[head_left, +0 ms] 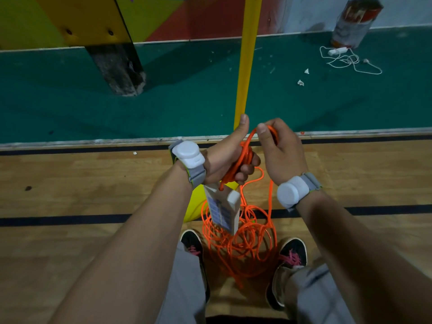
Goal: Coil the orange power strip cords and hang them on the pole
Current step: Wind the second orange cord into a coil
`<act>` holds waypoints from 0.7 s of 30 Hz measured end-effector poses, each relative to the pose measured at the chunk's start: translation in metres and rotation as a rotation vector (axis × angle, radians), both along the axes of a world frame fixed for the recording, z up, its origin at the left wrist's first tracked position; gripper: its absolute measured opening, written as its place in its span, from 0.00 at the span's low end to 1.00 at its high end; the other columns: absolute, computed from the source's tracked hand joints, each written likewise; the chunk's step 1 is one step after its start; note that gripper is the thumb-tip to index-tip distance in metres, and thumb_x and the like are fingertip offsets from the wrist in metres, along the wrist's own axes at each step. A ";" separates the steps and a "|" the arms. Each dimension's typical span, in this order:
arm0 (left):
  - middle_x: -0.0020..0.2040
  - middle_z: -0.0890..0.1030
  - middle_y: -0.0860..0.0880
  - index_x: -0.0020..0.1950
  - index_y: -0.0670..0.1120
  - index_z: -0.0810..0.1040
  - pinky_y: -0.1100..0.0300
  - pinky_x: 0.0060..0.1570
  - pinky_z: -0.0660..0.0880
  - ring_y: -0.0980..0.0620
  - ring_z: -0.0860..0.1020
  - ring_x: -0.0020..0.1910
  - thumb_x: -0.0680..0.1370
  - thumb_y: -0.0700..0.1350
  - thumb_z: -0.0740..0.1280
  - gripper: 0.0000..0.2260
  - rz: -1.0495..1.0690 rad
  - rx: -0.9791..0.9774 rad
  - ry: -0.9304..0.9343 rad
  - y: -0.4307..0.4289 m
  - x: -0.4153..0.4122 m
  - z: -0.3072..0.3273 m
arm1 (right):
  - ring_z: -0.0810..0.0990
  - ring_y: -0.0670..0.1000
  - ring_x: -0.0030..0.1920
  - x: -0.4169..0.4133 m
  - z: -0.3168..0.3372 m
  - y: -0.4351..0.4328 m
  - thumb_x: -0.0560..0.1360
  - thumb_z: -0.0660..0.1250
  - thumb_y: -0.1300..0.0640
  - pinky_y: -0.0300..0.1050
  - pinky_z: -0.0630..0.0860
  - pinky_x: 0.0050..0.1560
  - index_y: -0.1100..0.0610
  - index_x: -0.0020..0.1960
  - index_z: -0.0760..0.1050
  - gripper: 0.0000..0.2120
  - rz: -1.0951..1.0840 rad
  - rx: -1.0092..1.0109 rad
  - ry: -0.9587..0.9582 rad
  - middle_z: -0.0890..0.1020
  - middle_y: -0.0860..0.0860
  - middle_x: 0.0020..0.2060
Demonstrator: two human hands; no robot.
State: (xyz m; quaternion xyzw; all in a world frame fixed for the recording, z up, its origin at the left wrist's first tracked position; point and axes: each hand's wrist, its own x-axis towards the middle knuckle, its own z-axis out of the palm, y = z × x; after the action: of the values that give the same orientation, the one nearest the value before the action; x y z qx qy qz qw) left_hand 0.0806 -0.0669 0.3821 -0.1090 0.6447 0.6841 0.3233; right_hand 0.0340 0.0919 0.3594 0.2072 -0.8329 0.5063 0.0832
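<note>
A bundle of loops of the thin orange power cord [244,160] is gripped in the left hand [222,157]. Its fingers are curled round the strands and its thumb is held straight up. A single loop of the same cord is pinched at its top between the thumb and fingers of the right hand [284,153], which is held just beside the left hand. The cream rectangular power strip block [223,206] is seen hanging from the cord directly below the left hand, tilted. The rest of the cord is piled in loose tangled rings on the wooden plank floor [70,183], between two black shoes with pink laces [293,253].

The tall yellow pole [246,66] is seen standing upright just behind the hands. A yellow rounded base [191,206] is partly hidden by the left wrist and the strip. White puck-shaped devices on grey straps [188,155] are worn on both wrists.

Farther back, on the green floor [187,101], a thin white cord with a small white power strip [336,51] is seen lying loose. It is near a red and white cylindrical container [355,22] set against the wall. Small white paper scraps [300,83] are scattered on the green floor between that cord and the pole.
</note>
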 end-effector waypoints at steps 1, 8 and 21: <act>0.33 0.65 0.46 0.40 0.44 0.71 0.57 0.35 0.63 0.49 0.63 0.28 0.70 0.85 0.39 0.45 0.007 0.012 -0.011 0.001 0.001 0.001 | 0.75 0.39 0.36 -0.003 -0.001 0.000 0.85 0.65 0.44 0.35 0.67 0.38 0.55 0.49 0.75 0.15 -0.006 -0.016 -0.036 0.78 0.41 0.34; 0.27 0.58 0.50 0.35 0.47 0.63 0.51 0.37 0.45 0.53 0.53 0.23 0.72 0.84 0.40 0.40 -0.043 0.092 0.021 0.001 0.004 0.005 | 0.76 0.38 0.35 -0.015 -0.011 0.001 0.81 0.71 0.46 0.37 0.71 0.41 0.57 0.47 0.76 0.15 0.029 -0.157 -0.226 0.79 0.38 0.32; 0.26 0.51 0.52 0.32 0.52 0.57 0.61 0.23 0.48 0.54 0.49 0.21 0.88 0.61 0.53 0.27 0.194 0.418 0.161 0.004 0.004 0.022 | 0.74 0.43 0.31 -0.014 -0.048 -0.006 0.86 0.62 0.54 0.48 0.71 0.39 0.49 0.46 0.79 0.12 0.237 0.059 -0.460 0.81 0.44 0.32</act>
State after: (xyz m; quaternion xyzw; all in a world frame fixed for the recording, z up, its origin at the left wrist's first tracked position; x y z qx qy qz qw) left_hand 0.0850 -0.0626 0.4039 -0.0462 0.4995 0.8369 0.2191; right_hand 0.0204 0.0861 0.3114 0.1850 -0.8143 0.5217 -0.1745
